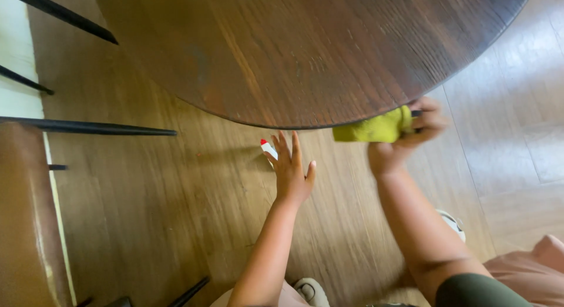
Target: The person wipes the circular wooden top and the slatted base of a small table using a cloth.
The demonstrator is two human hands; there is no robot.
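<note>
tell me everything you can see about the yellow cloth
The yellow cloth is a soft, yellow-green rag, bunched into a thick roll. It lies roughly level along the near rim of the round dark wooden table, pressed against its edge. The right hand grips its right end, fingers wrapped around it; its left end pokes out free. The left hand is apart from it, open below the table edge.

The cloth (373,130) at the rim of the round surface (305,49) is yellow-green. That surface is dark brown with streaked grain. Below its rim, the floor (164,195) shows lighter brown planks, and a small white object (268,148) has a red tip.
</note>
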